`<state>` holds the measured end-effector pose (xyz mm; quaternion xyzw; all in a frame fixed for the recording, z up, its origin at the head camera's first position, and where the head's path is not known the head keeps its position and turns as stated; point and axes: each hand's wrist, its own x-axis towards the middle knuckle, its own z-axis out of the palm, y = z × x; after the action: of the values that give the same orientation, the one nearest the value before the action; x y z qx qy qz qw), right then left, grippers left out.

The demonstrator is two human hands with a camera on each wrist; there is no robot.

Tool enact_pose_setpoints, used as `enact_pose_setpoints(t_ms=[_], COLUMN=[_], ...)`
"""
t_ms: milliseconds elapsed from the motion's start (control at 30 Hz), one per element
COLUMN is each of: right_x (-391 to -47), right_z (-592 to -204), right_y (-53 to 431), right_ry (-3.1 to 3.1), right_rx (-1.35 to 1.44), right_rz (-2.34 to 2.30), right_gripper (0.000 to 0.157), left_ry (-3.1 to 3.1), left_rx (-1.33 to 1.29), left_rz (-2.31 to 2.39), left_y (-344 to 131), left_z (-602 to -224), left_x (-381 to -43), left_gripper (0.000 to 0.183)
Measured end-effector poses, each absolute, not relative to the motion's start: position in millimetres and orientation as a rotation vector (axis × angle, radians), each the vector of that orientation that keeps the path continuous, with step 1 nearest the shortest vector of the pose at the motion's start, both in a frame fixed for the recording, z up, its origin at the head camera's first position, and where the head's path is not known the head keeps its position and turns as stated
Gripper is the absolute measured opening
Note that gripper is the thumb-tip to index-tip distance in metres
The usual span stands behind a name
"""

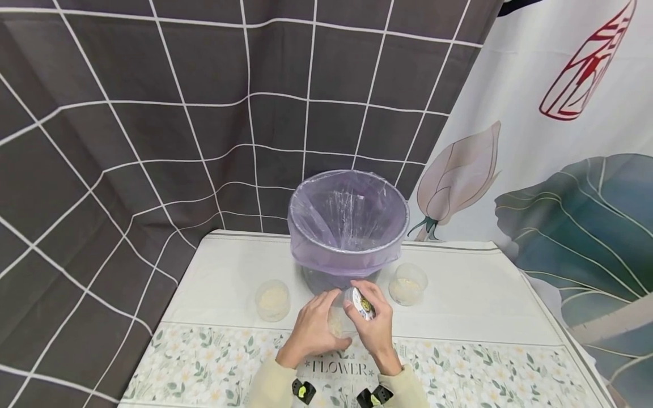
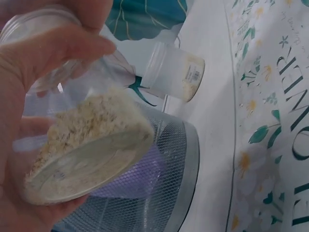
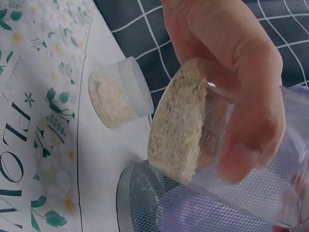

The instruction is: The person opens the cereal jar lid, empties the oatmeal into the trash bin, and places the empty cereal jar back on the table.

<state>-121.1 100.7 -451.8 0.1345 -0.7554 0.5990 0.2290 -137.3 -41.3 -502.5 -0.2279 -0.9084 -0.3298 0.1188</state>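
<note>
So there's one white tablecloth with a floral strip (image 1: 459, 306) and one round mesh bin with a purple plastic liner (image 1: 347, 258). Right in front of it, the left hand (image 1: 315, 324) wraps a clear cylindrical jar of beige flakes (image 1: 335, 326), and the right hand (image 1: 376, 322) grips its white printed lid (image 1: 364, 304). That jar's long axis leans, lid end up and rightward. Three jars total: a second clear jar (image 1: 272, 300) stands left of the bin, a third clear jar (image 1: 408, 284) right. Only the left wrist view shows the third's barcode sticker (image 2: 194, 75).
</note>
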Motion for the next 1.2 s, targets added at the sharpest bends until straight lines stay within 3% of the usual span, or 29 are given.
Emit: enact_pose_setpoints(t_ms=[433, 667, 833, 1067, 1200], right_x=[-121, -135, -136, -132, -131], right_z=[-455, -492, -493, -484, -479], right_y=[107, 117, 118, 118, 119], right_ry=[-2.131, -2.127, -2.13, -2.219, -2.315], right_rx=[0.527, 0.614, 0.657, 0.62, 0.453], right_rz=[1.564, 1.564, 1.554, 1.568, 1.593], right_gripper=[0.041, 0.045, 0.046, 0.049, 0.041], left_ry=[-2.819, -2.867, -2.885, -2.847, -2.789], left_rx=[-0.755, -0.786, -0.794, -0.772, -0.754], left_rz=[-1.173, -1.265, -1.271, -1.079, -0.941], left_y=[-50, -54, -56, -54, -52], left_z=[-498, -498, -496, -494, -499], left_x=[-142, -143, -142, -140, -138], left_gripper=[0.094, 0.095, 0.094, 0.095, 0.094])
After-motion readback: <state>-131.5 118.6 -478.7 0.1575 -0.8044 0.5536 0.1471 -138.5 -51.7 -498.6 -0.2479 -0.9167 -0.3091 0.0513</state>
